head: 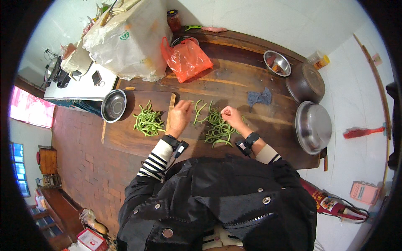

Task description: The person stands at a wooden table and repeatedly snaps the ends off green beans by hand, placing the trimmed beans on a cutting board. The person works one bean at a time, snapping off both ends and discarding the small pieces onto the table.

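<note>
My left hand (180, 115) is over the right edge of a wooden cutting board (121, 136), fingers curled and blurred. A speck of green shows at its fingertips; whether they grip a bean is unclear. On the board, left of this hand, lies a heap of short green bean pieces (148, 120). My right hand (232, 116) has thumb and fingers pinched together above a pile of long, curled green beans (216, 133) on the wooden table (191, 142). Anything between those fingers is too small to make out. A few long beans (198, 112) lie between my hands.
A steel bowl (114, 106) stands at the board's left corner. Behind are a red plastic bag (188, 61) and a plastic-covered bulky object (132, 44). To the right are a grey cloth (260, 96), a small bowl (277, 63), a dark pot (306, 81) and an upturned basin (314, 128).
</note>
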{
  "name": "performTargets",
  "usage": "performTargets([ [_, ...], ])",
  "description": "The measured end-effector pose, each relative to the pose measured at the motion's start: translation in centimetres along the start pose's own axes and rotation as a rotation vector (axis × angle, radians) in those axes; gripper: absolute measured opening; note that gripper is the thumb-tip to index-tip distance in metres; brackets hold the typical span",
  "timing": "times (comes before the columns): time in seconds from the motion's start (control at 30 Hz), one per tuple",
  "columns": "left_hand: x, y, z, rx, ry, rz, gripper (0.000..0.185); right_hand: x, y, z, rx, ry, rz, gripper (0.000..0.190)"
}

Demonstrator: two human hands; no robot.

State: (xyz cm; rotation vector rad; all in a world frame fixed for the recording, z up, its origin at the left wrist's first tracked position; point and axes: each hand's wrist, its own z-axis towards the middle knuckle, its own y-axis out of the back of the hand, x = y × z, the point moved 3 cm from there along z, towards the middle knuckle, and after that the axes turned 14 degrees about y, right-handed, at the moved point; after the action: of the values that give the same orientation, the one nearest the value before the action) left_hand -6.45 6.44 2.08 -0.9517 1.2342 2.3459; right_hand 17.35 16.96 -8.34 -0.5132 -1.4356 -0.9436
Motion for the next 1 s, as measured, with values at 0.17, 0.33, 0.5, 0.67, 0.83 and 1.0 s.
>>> performTargets([
  [0.17,10.7,3.7,0.4,-0.043,0.045,0.487,0.008,-4.3,2.2,-0.6,0.028,0.031,-0.441,0.015],
  [0.33,16.8,5.8,-1.8,0.041,0.179,0.713,0.015,-4.4,2.5,-1.2,0.087,0.147,-0.796,0.018],
  [0.5,15.8,5.8,-2.0,-0.076,0.162,0.718,0.030,-5.3,2.4,-0.9,0.254,0.076,-0.905,0.015],
  [0.67,12.6,3.9,-1.0,0.029,0.259,0.316,0.035,-3.4,3.7,-0.6,0.227,0.008,-0.826,0.013],
  [0.83,8.2,-0.6,-0.8,0.367,0.348,-0.054,0.024,1.4,5.2,-0.6,0.115,-0.027,-0.663,0.017],
  [1.0,2.4,-4.7,-1.7,0.641,0.420,-0.250,0.027,6.4,4.3,-1.1,0.031,0.067,-0.537,0.016],
])
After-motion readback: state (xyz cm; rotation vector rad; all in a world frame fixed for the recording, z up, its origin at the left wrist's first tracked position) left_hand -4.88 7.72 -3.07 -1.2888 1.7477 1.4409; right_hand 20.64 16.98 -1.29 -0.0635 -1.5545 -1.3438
